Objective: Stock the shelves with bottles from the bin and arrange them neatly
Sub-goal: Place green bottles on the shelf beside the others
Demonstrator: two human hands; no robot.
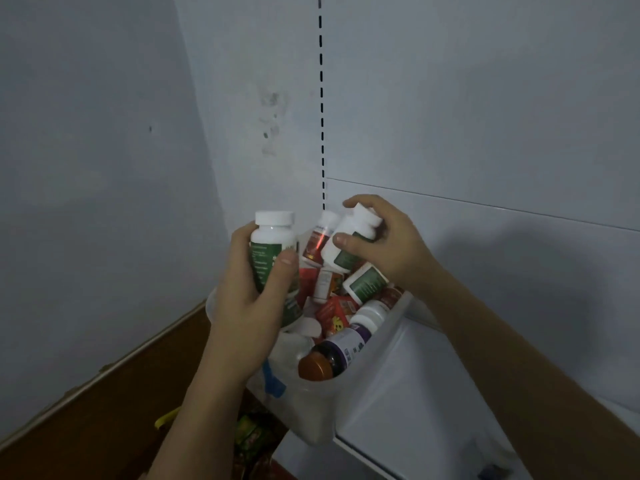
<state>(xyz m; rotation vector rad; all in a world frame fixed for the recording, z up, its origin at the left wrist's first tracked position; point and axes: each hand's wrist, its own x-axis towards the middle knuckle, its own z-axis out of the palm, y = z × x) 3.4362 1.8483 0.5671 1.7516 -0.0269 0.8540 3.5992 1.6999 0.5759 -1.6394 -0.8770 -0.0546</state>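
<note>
- Grey-white back panels fill most of the view, with a slotted upright strip running down between two of them; some dark smudges mark the panel left of the strip.
- White shelf runs along the lower right, and its front edge slants toward the bottom of the frame.
- Brown wooden floor edge shows at lower left below the wall, with some green and red packets lying beneath the hands.
- Translucent plastic bin sits at the left end of the shelf, heaped with bottles lying every way, among them a dark bottle with an orange cap near the front rim.
- Left hand is wrapped around a white bottle with a green label, held upright above the bin, thumb across the label.
- Right hand grips a second white green-labelled bottle, tilted with its cap up and to the right, just above the heap.
- Small red-labelled bottle stands between the two held bottles.
</note>
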